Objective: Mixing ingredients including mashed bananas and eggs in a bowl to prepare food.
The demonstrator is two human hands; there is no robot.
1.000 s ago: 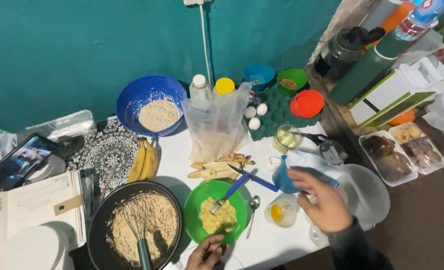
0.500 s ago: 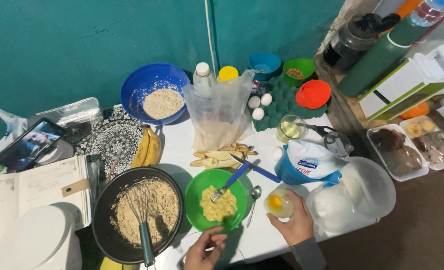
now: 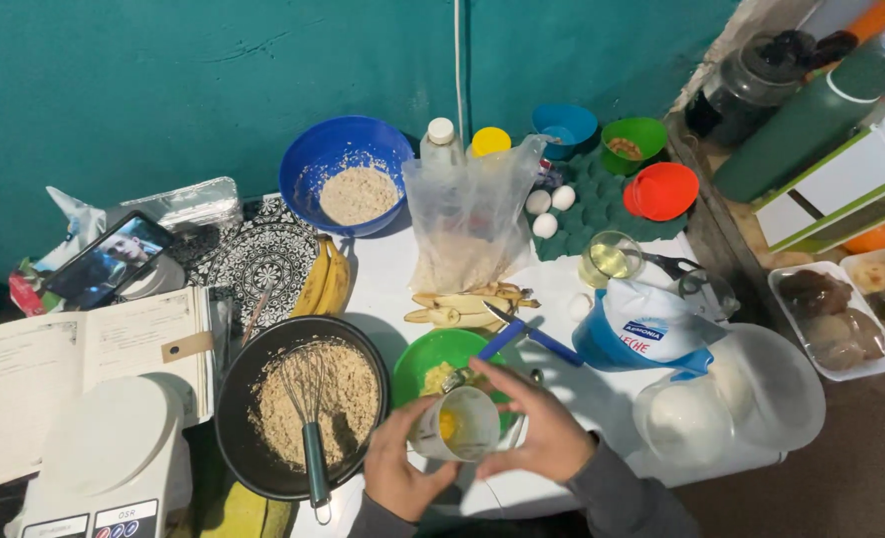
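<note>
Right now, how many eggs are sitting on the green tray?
3. Two eggs lie side by side, one and one, with the third just below them on the green egg tray. The plastic bag may hide others.

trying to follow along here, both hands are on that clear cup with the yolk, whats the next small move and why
Probably tip the small clear plastic cup over the round green bowl: both the left hand and right hand hold it tilted beside the bowl, egg yolk inside, mash already there.

blue-white milk bag point(image 3: 646, 329), phone screen point(image 3: 109, 258)
</note>
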